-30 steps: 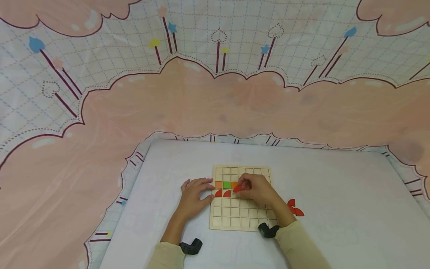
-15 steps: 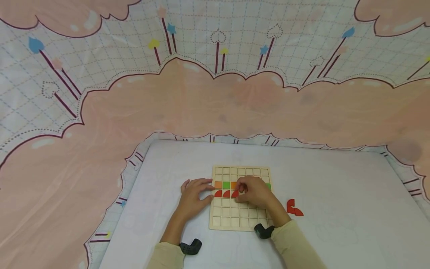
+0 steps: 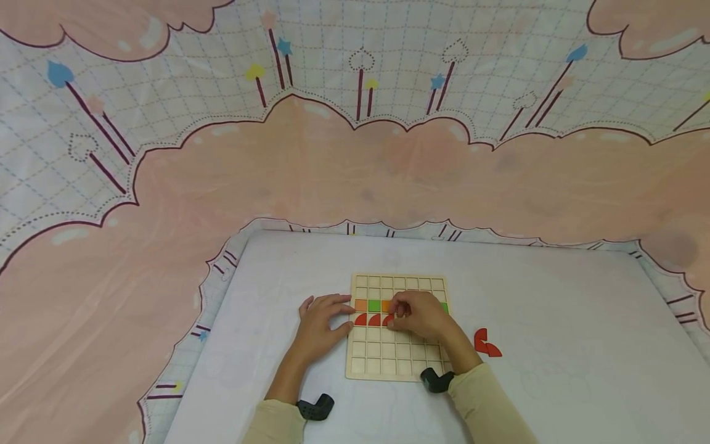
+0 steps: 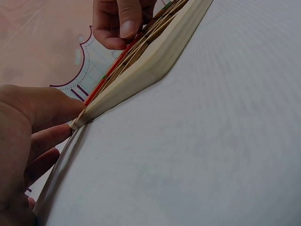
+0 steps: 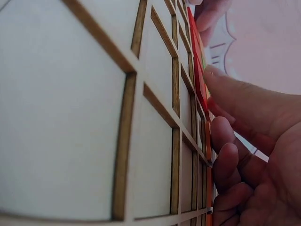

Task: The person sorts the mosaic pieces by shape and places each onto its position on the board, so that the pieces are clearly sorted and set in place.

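Note:
A wooden grid board (image 3: 396,354) lies on the white table. Its upper row holds orange and green square tiles, such as a green tile (image 3: 374,305). In the row below sit red quarter-circle tiles (image 3: 360,319) at the left. My right hand (image 3: 421,314) has thumb and curled fingers at the third red quarter-circle tile (image 3: 387,320), which lies in its cell; the right wrist view shows the thumb against a red tile (image 5: 201,84). At the board's left edge, my left hand (image 3: 322,324) touches with fingers spread and fairly straight. My right hand covers part of the tile row.
Several loose red quarter-circle tiles (image 3: 488,345) lie on the table (image 3: 554,308) right of the board, beyond the right forearm. A black wrist device (image 3: 316,407) sits at the left wrist, another black device (image 3: 436,380) at the right. A patterned cloth (image 3: 388,172) hangs behind.
My right hand has brought the third red tile down from a tilted hold above the board to lying in its cell, moving slightly left. My left hand stays in place.

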A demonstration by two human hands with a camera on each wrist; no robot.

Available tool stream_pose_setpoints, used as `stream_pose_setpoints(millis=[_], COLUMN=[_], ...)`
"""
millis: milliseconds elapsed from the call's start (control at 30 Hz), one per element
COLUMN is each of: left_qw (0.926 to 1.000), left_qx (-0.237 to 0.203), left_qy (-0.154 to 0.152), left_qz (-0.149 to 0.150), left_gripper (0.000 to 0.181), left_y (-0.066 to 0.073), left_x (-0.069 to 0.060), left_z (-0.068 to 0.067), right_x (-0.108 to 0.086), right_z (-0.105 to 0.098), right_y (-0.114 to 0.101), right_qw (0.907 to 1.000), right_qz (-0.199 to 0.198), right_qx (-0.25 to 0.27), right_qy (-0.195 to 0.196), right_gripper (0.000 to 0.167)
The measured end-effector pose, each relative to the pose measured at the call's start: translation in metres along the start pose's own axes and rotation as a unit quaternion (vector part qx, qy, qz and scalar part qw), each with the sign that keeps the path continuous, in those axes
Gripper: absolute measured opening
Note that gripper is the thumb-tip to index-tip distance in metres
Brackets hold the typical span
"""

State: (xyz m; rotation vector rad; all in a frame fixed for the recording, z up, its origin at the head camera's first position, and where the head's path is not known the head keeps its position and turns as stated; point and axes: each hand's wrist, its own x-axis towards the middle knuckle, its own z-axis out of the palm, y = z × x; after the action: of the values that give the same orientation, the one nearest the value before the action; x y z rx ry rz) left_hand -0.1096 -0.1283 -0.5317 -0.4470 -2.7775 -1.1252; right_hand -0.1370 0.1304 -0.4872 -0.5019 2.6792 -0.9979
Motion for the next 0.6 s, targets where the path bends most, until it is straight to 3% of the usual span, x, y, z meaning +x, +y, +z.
stream_pose_setpoints(millis=[600], left_qw=[1.0], left_qx=[-0.003], left_qy=[0.0], left_qz=[-0.002], left_gripper=[0.021], left_y=[0.0009], left_x=[0.0008], left_z=[0.0], right_x=[-0.0011], right_z=[-0.0014], right_y=[0.0004], right_qw=[0.9999], right_qz=[0.01], right_qx=[-0.001], right_qy=[-0.003], right_gripper=[0.02])
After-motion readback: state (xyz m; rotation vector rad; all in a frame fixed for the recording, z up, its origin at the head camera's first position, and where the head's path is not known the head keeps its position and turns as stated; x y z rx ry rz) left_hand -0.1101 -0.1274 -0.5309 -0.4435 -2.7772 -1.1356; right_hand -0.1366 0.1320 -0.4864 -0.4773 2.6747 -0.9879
